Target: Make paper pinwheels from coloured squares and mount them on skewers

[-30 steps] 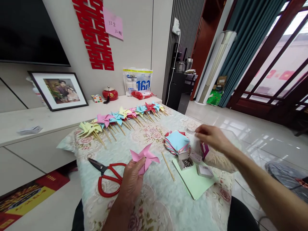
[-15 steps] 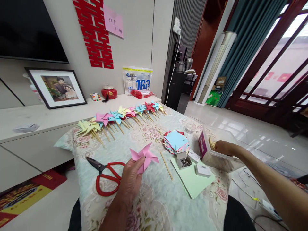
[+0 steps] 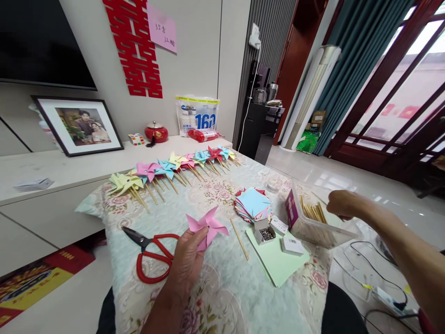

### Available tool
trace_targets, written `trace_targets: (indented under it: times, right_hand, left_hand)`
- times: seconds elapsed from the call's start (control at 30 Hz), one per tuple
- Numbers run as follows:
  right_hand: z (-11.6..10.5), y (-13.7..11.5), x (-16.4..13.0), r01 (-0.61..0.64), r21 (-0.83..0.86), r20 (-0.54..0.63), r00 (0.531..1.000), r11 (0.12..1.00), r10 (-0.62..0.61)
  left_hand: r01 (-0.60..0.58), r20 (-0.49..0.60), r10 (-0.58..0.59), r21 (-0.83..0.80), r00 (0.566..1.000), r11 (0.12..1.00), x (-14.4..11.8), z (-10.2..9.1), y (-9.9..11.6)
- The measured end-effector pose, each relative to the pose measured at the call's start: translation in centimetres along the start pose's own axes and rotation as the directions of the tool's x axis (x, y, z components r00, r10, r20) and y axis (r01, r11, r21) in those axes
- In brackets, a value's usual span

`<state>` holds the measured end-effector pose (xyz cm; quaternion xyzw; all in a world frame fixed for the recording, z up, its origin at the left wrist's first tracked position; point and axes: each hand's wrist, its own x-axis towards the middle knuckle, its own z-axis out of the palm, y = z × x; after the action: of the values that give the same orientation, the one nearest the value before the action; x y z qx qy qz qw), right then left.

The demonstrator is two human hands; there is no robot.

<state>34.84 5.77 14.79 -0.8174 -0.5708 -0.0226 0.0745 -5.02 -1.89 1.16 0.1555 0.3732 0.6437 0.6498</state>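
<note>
Currently on the table: boxes and contents

Clear plastic tub (image 3: 321, 227), right of the paper stack: wooden sticks (image 3: 313, 213); right hand (image 3: 342, 204) above, pinching one stick. Small open box (image 3: 263, 232): metal pins. Left hand (image 3: 187, 260) grips pink pinwheel (image 3: 207, 223), beside the scissors (image 3: 153, 255).

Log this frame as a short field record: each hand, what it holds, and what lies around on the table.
left hand: holds a pink paper pinwheel by its lower edge, above the floral cloth
right hand: over the clear box of wooden sticks, pinching one thin stick
near left hand: red scissors, a loose stick
centre: stack of coloured paper squares, small box of pins, green sheet
far edge: row of finished pinwheels on sticks
</note>
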Motion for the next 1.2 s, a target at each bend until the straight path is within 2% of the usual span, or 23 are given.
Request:
trace_targets:
  times: [0.1, 0.17, 0.2, 0.27, 0.4, 0.43, 0.5, 0.57, 0.73, 0.8, 0.83, 0.93, 0.97, 1.0, 1.1, 1.2]
  right_hand:
    - [-2.1, -1.9, -2.2, 0.073, -0.072, 0.103, 0.993, 0.995, -0.065]
    - [-2.3, -4.7, -5.0, 0.191, -0.008, 0.162, 0.969, 0.981, -0.188]
    - [-1.8, -6.4, -6.6, 0.257, 0.126, 0.246, 0.928, 0.958, -0.281]
    - [0.1, -10.2, -9.9, 0.293, 0.374, 0.369, 0.823, 0.88, -0.431]
    - [6.0, -16.5, -14.3, 0.323, 0.563, 0.456, 0.646, 0.761, -0.612]
    - [7.4, -17.5, -14.7, 0.309, 0.593, 0.469, 0.618, 0.744, -0.631]
    - [9.5, -19.0, -15.2, 0.268, 0.66, 0.49, 0.555, 0.702, -0.672]
    - [10.7, -19.6, -15.3, 0.197, 0.723, 0.498, 0.517, 0.663, -0.696]
    - [10.7, -18.5, -14.7, 0.026, 0.852, 0.477, 0.371, 0.522, -0.797]
    - [10.5, -17.4, -14.2, 0.033, 0.884, 0.418, 0.388, 0.465, -0.821]
    - [10.4, -17.0, -13.9, 0.037, 0.897, 0.384, 0.429, 0.441, -0.818]
    - [10.6, -16.4, -13.6, 0.02, 0.938, 0.259, 0.62, 0.345, -0.74]
    - [10.8, -16.6, -13.6, 0.014, 0.954, 0.215, 0.669, 0.301, -0.711]
    - [11.1, -16.8, -13.7, 0.011, 0.967, 0.174, 0.699, 0.255, -0.693]
    - [11.9, -17.6, -14.1, -0.007, 0.988, 0.111, 0.719, 0.153, -0.686]
    - [12.5, -18.0, -14.5, -0.052, 0.986, 0.145, 0.718, 0.155, -0.681]
  left_hand:
    - [0.006, 0.013, -0.006, -0.014, 1.0, 1.0, -0.1, 0.0, 0.0]
    - [0.002, 0.023, -0.002, -0.022, 1.0, 1.0, -0.3, 0.1, 0.1]
    - [-0.004, 0.035, 0.005, -0.024, 0.999, 1.0, -0.4, 0.2, 0.1]
    - [-0.023, 0.079, 0.025, -0.026, 0.997, 0.999, -0.6, 0.3, 0.2]
    - [-0.033, 0.189, 0.036, -0.018, 0.981, 0.999, -0.9, 0.4, 0.3]
    - [-0.032, 0.213, 0.034, -0.013, 0.977, 0.999, -0.9, 0.4, 0.3]
    - [-0.035, 0.247, 0.035, -0.006, 0.968, 0.999, -0.9, 0.4, 0.2]
    - [-0.048, 0.261, 0.051, -0.016, 0.964, 0.999, -0.9, 0.4, 0.2]
    - [-0.046, 0.206, 0.055, -0.046, 0.977, 0.998, -1.0, 0.6, 0.1]
    - [-0.062, 0.155, 0.066, -0.028, 0.986, 0.998, -1.0, 0.6, 0.0]
    - [-0.074, 0.13, 0.075, -0.013, 0.989, 0.997, -0.9, 0.6, -0.2]
    - [-0.097, 0.105, 0.09, 0.063, 0.99, 0.993, -0.7, 0.6, -0.6]
    - [-0.098, 0.108, 0.087, 0.1, 0.99, 0.99, -0.6, 0.6, -0.7]
    - [-0.098, 0.108, 0.082, 0.143, 0.991, 0.985, -0.6, 0.6, -0.9]
    - [-0.111, 0.1, 0.085, 0.294, 0.991, 0.949, -0.5, 0.4, -1.3]
    - [-0.147, 0.141, 0.096, 0.415, 0.985, 0.898, -0.4, 0.1, -1.6]
